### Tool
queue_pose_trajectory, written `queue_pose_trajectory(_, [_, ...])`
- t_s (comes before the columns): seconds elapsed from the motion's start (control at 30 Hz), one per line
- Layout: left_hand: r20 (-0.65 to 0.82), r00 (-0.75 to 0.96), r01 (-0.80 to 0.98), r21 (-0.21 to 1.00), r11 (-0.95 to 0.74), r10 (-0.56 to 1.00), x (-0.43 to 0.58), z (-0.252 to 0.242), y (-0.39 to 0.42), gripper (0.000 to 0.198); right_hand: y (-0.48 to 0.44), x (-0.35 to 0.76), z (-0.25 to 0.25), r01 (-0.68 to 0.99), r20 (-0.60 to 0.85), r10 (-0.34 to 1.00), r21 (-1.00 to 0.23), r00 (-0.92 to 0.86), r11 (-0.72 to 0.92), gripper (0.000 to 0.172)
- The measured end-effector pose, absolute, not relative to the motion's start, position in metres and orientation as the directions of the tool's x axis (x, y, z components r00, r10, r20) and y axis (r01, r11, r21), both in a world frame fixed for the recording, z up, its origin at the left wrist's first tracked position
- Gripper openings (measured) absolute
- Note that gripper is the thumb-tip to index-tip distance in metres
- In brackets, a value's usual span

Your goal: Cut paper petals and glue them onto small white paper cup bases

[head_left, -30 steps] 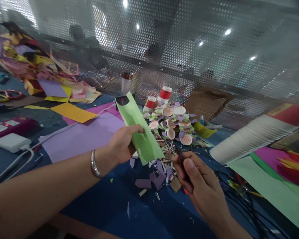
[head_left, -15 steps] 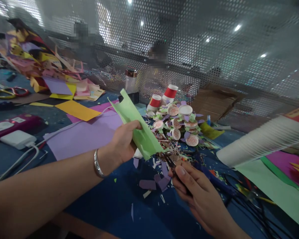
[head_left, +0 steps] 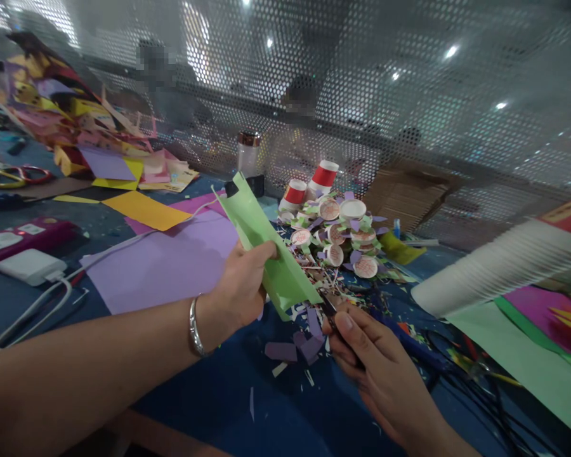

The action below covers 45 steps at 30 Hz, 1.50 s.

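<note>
My left hand is closed on a folded light green paper, with the thumb on top of it. The paper slants down to the right. Dark-handled scissors are in my right hand, their tips at the paper's lower right corner; the fingers cover most of the handles. Below the paper, purple paper pieces lie on the blue table. Behind the hands stands a heap of small cup bases with purple and green bits attached.
A stack of white paper cups leans in at the right, above black cables. Purple paper, an orange sheet and a power bank lie left. A perforated metal screen stands behind, with blurred people beyond.
My left hand and the green paper have shifted slightly right and down, bringing the paper's corner closer to my right hand. The scissor blades look closer together.
</note>
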<state>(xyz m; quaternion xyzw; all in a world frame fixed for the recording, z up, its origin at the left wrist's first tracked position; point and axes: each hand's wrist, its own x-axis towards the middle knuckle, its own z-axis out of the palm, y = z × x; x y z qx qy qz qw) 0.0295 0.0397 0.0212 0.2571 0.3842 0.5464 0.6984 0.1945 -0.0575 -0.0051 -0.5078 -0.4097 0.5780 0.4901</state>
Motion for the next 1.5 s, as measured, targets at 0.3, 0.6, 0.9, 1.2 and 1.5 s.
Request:
queue_pose_trajectory(0.3, [-0.281, 0.103, -0.588, 0.756, 0.286, 0.954, 0.0293, 0.0227, 0.0389, 0.033, -0.0581, 0.1959, -0.0074, -0.184, -0.188, 0.982, -0.966, 0.008, -0.183, 0.036])
queue_pose_trajectory(0.6, [-0.240, 0.088, -0.624, 0.743, 0.241, 0.967, 0.0317, 0.0234, 0.0377, 0.027, -0.0598, 0.1945, -0.0071, -0.191, -0.216, 0.976, -0.960, 0.030, -0.206, 0.036])
queue_pose_trajectory(0.9, [-0.247, 0.119, -0.622, 0.736, 0.266, 0.962, 0.0310, 0.0206, 0.0413, 0.026, -0.0592, 0.1956, -0.0093, -0.184, -0.206, 0.978, -0.963, 0.040, -0.195, 0.036])
queue_pose_trajectory(1.2, [-0.204, 0.234, -0.605, 0.735, 0.306, 0.951, 0.0262, 0.0234, 0.0420, 0.019, -0.0593, 0.1957, -0.0092, -0.177, -0.198, 0.979, -0.966, 0.042, -0.188, 0.037])
queue_pose_trajectory(1.5, [-0.160, 0.250, -0.619, 0.732, 0.284, 0.955, 0.0278, 0.0217, 0.0423, 0.017, -0.0574, 0.1932, -0.0051, -0.194, -0.202, 0.977, -0.963, 0.073, -0.184, 0.042])
